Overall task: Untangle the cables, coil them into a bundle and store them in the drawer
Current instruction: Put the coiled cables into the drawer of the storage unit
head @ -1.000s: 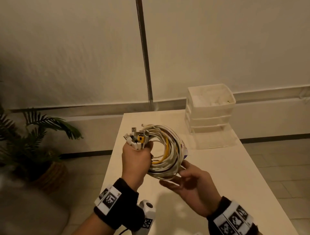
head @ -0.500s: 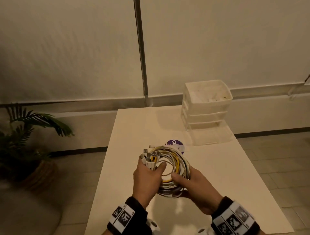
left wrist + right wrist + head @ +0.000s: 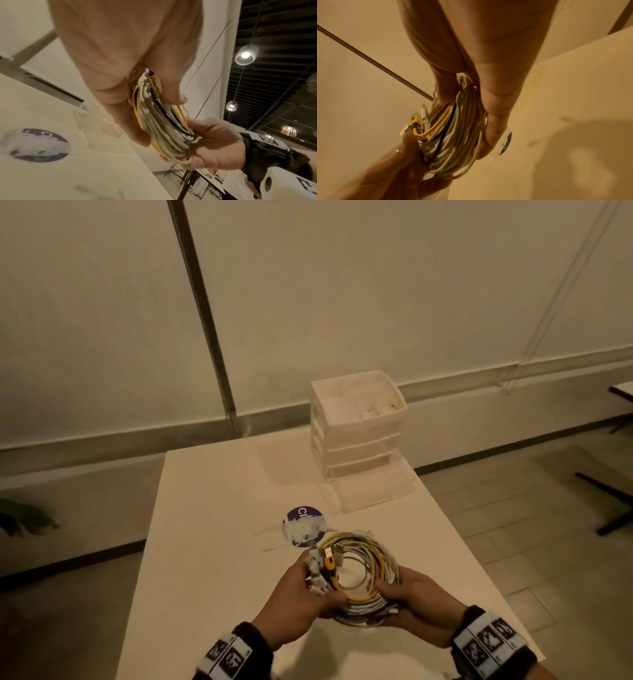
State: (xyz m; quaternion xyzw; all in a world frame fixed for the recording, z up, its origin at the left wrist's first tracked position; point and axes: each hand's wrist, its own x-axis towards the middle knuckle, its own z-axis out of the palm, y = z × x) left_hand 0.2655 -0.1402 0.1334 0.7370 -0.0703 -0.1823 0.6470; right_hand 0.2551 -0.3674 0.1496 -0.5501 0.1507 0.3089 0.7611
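Note:
A coiled bundle of white, yellow and black cables [image 3: 368,580] [image 3: 164,127] [image 3: 453,135] hangs just above the white table [image 3: 212,508], held by both hands. My left hand [image 3: 301,594] grips the coil's left side, where several plug ends stick up. My right hand [image 3: 414,594] grips the right side, thumb on top and fingers beneath. The white drawer unit [image 3: 358,426] stands at the table's far right, its clear bottom drawer [image 3: 368,491] pulled out toward me.
A round purple sticker [image 3: 303,525] [image 3: 34,144] lies on the table just beyond the coil. Table edges run close on both sides. A dark table leg [image 3: 613,508] stands on the tiled floor at right, a plant leaf [image 3: 24,518] at left.
The coil has come down from chest height to just above the table. My right hand went from an open palm under the coil to gripping its right side.

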